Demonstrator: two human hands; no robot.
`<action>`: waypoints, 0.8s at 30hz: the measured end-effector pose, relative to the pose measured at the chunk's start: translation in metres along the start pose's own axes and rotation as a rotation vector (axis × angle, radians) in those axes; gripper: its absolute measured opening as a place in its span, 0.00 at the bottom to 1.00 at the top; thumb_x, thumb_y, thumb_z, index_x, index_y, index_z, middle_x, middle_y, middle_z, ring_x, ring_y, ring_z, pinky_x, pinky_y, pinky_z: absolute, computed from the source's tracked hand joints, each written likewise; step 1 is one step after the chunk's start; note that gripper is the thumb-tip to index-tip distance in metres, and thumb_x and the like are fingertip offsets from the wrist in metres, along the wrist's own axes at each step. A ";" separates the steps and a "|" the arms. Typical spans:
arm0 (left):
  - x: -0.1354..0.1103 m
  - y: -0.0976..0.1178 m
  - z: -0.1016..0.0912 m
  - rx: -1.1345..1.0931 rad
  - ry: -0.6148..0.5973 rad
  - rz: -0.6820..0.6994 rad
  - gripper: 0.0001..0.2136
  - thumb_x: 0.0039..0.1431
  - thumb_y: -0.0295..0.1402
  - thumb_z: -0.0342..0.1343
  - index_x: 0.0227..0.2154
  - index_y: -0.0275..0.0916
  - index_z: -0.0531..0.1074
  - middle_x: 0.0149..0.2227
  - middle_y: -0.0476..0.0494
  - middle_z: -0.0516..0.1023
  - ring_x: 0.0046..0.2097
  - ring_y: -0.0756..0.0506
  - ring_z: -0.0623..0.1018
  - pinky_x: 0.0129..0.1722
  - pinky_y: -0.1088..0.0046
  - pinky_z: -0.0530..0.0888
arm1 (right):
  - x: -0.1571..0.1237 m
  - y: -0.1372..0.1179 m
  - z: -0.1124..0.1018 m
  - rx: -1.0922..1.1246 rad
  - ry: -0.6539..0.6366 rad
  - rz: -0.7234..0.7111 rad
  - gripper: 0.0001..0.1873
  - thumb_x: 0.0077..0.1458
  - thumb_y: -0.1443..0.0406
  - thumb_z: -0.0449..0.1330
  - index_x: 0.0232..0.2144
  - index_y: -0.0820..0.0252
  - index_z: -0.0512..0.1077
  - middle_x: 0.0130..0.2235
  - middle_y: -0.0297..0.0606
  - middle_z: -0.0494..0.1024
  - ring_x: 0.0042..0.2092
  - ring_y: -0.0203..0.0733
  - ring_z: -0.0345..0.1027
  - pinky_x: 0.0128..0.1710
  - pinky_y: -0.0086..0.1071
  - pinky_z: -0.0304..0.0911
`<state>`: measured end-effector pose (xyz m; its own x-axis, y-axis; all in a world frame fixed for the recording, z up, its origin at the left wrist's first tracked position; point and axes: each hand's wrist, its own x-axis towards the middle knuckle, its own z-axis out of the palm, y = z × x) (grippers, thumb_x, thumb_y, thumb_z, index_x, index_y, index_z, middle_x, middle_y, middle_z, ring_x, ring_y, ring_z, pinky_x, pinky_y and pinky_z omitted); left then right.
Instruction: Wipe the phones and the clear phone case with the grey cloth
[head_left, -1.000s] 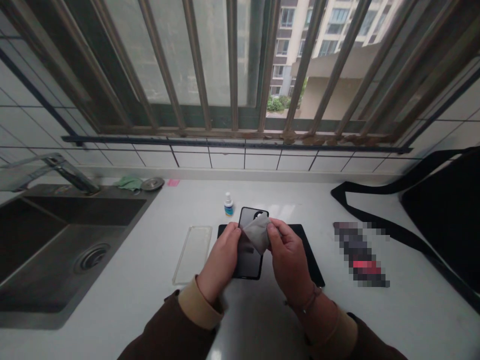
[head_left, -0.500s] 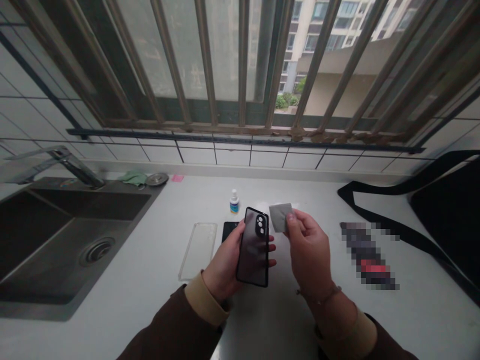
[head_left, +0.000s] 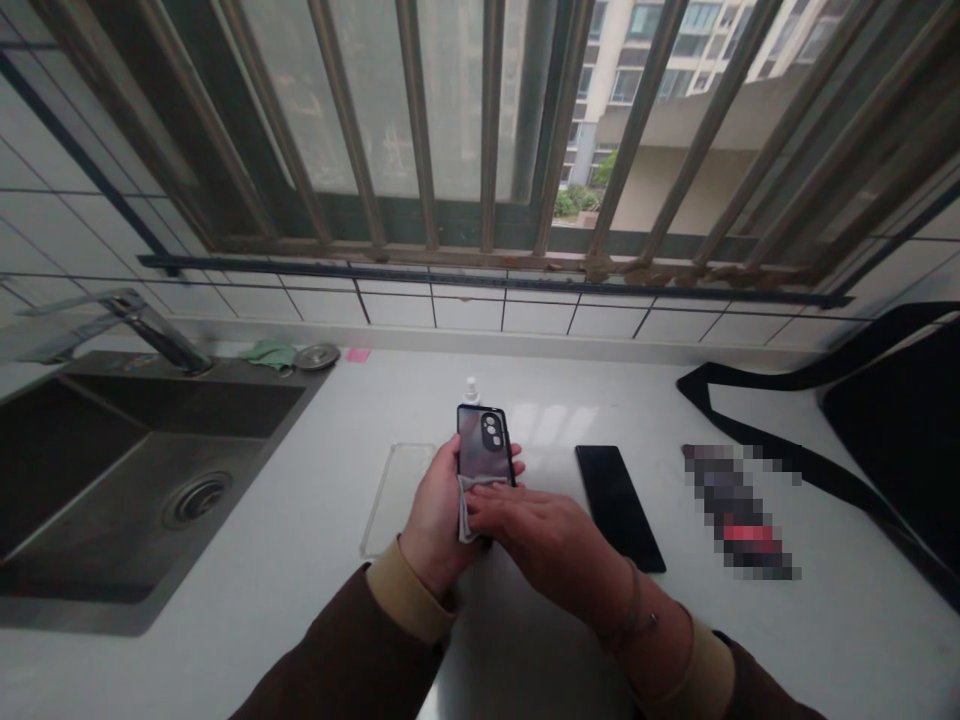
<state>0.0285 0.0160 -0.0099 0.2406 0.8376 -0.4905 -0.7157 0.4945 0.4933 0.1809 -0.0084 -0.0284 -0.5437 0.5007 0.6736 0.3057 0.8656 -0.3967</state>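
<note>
My left hand [head_left: 433, 520] holds a phone case [head_left: 478, 445] from underneath, its fingertips showing past the right edge. The case has a black frame, a smoky see-through back and a camera cutout at the top. My right hand [head_left: 544, 545] presses a folded grey cloth [head_left: 466, 515] flat against the lower half of the case, its fingers close together over the cloth. A black phone [head_left: 621, 508] lies on the counter just right of my right hand. To the left, a clear phone case [head_left: 386, 500] is partly covered by my left hand. A small spray bottle [head_left: 471, 388] stands behind the held case, mostly hidden.
A steel sink [head_left: 105, 510] with a tap [head_left: 154, 325] is set into the white counter [head_left: 285, 590] at left. A green cloth [head_left: 268, 353], a metal drain lid [head_left: 317, 356] and a pink slip [head_left: 358, 355] lie near it. A black strap [head_left: 772, 375] and a blurred-out item [head_left: 742, 510] are at right.
My right hand has come left and down, laying the grey cloth on the case. The case has shifted slightly left and now covers much of the bottle. The black phone has come into view.
</note>
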 end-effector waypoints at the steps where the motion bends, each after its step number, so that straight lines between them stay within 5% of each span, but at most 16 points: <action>1: -0.001 0.000 0.000 0.008 -0.007 -0.001 0.28 0.76 0.48 0.45 0.49 0.29 0.81 0.43 0.30 0.87 0.38 0.40 0.87 0.40 0.64 0.83 | 0.000 0.000 0.000 -0.011 0.004 -0.001 0.13 0.73 0.73 0.56 0.52 0.57 0.76 0.55 0.42 0.86 0.59 0.40 0.80 0.62 0.36 0.75; 6: -0.007 -0.012 0.006 0.082 -0.125 -0.052 0.26 0.76 0.48 0.48 0.52 0.29 0.82 0.46 0.29 0.87 0.49 0.36 0.87 0.54 0.59 0.82 | -0.002 0.004 -0.005 -0.150 0.063 0.068 0.15 0.74 0.73 0.54 0.57 0.60 0.74 0.58 0.47 0.84 0.62 0.44 0.78 0.64 0.40 0.74; 12: -0.010 -0.027 0.001 0.335 -0.235 0.134 0.20 0.74 0.47 0.55 0.59 0.43 0.81 0.61 0.39 0.82 0.69 0.37 0.73 0.73 0.55 0.63 | -0.007 0.014 -0.011 -0.307 0.200 0.222 0.17 0.73 0.74 0.53 0.58 0.62 0.74 0.60 0.52 0.82 0.63 0.48 0.77 0.66 0.44 0.73; 18: -0.006 -0.026 -0.006 0.580 -0.235 0.353 0.21 0.74 0.50 0.55 0.61 0.47 0.79 0.69 0.43 0.74 0.76 0.37 0.62 0.78 0.53 0.52 | -0.007 0.015 -0.013 -0.437 0.149 0.343 0.16 0.73 0.74 0.51 0.55 0.61 0.74 0.56 0.52 0.84 0.60 0.54 0.79 0.70 0.63 0.63; 24: -0.004 -0.020 -0.004 0.442 -0.126 0.432 0.20 0.71 0.49 0.59 0.57 0.43 0.81 0.64 0.39 0.79 0.71 0.36 0.70 0.75 0.56 0.59 | -0.003 0.013 -0.010 -0.346 0.103 0.255 0.15 0.74 0.75 0.51 0.54 0.60 0.73 0.55 0.48 0.85 0.58 0.50 0.82 0.71 0.60 0.62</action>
<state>0.0398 0.0016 -0.0206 0.0849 0.9908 -0.1055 -0.4337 0.1321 0.8913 0.1945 0.0014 -0.0292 -0.3411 0.6821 0.6469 0.6731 0.6576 -0.3384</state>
